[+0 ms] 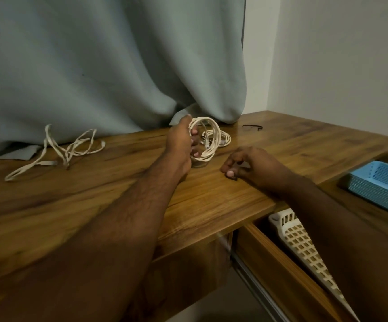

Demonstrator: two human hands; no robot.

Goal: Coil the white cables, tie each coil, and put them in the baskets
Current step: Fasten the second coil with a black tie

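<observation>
My left hand [181, 145] grips a coiled white cable [211, 130] upright just above the wooden desk [95, 201], fingers curled through the loops. A second white coil [225, 139] lies flat on the desk right behind it. My right hand [246, 165] rests on the desk to the right, fingertips pinching a small dark tie [233, 178]. A loose, tangled white cable [67, 149] sprawls at the left by the curtain. A blue basket [378, 182] and a white basket [304, 247] sit in open drawers at the right.
A grey curtain [109, 66] hangs down onto the back of the desk. Another thin dark tie [253, 127] lies at the back right of the desk top. The drawers stick out beyond the desk's front edge at the lower right.
</observation>
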